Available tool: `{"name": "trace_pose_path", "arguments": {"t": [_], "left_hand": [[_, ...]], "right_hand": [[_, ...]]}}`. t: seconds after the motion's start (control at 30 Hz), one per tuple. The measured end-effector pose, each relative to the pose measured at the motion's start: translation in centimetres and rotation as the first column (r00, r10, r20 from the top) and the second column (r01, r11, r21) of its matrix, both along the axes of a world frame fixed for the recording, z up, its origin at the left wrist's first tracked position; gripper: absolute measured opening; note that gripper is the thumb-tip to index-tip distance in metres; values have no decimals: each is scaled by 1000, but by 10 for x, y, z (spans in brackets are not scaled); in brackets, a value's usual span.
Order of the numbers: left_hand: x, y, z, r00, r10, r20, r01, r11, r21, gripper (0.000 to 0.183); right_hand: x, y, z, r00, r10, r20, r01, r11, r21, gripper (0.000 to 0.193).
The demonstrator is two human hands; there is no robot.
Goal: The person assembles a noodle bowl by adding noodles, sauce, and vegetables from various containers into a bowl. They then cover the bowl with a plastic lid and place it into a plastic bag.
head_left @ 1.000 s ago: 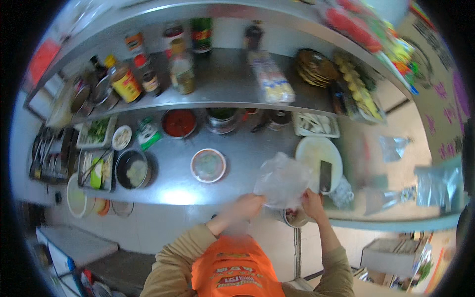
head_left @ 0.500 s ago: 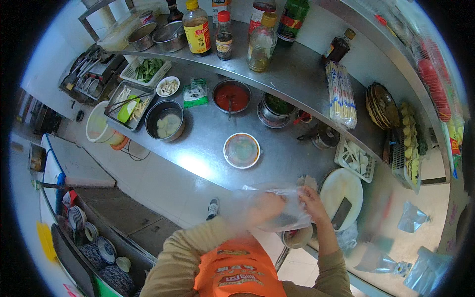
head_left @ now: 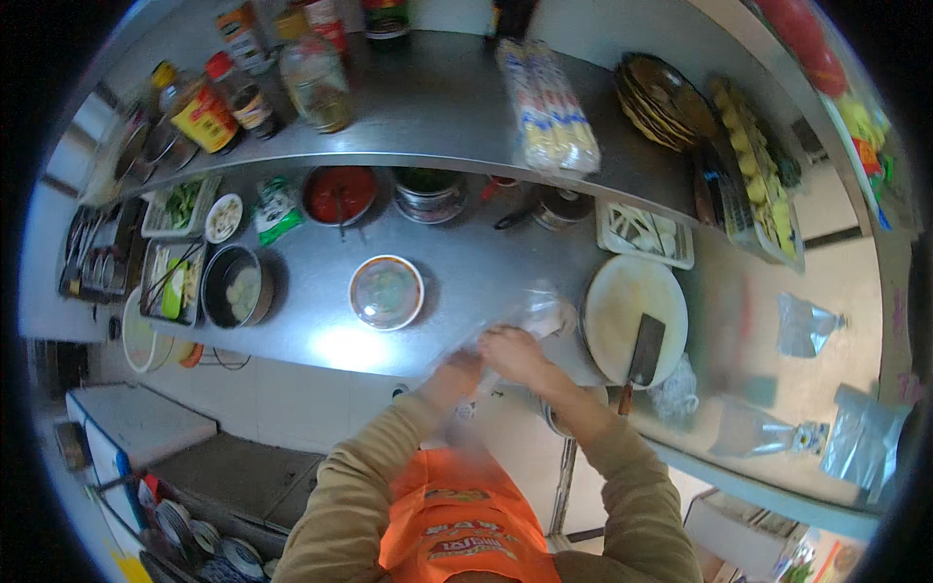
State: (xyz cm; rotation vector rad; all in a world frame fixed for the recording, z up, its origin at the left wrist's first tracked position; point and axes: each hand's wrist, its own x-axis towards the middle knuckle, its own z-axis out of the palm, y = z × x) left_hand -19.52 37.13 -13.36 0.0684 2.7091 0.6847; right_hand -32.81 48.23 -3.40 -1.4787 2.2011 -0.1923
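Note:
Over the front edge of the steel counter, both hands are close together on a thin clear plastic bag [head_left: 533, 307]. My right hand [head_left: 515, 354] is closed on the bag, fingers bent, and part of the bag spreads out beyond it over the counter. Just left of it, my left hand [head_left: 454, 379] also closes on the bag; motion blurs it somewhat. A round takeaway bowl [head_left: 387, 292] with a clear lid and an orange-red rim stands on the counter, ahead and to the left, apart from both hands.
A cleaver [head_left: 645, 350] lies on the round chopping board [head_left: 622, 301] at right. Along the back stand a pan of red sauce [head_left: 340, 194], a dark pot [head_left: 236, 288] and a white basket [head_left: 643, 233]. A shelf [head_left: 428, 107] with bottles and wrapped chopsticks [head_left: 549, 112] overhangs the counter.
The view has shifted to the right. Both hands have moved closer together and further over the counter edge, and the bag, spread wide between them before, is now bunched up.

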Motion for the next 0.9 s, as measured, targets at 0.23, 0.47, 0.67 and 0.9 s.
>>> {"name": "trace_pose_path", "arguments": {"t": [0.23,0.47,0.67,0.9], "left_hand": [[-102,-80,-43,624,220,750,-731,502,461,47],[-108,-53,-58,795,606,21,-605,791,93,65],[-5,-49,-16,998,-18,-65,10,992,-123,83],[-12,-54,-16,972,223,73,-191,933,-306,86]], "right_hand": [[-7,87,-125,998,-20,-65,52,845,532,25],[-48,44,-117,963,-244,113,220,957,191,65],[-77,18,-118,720,-535,442,651,740,-166,112],[-49,26,-111,647,-568,509,663,749,-7,118]]}}
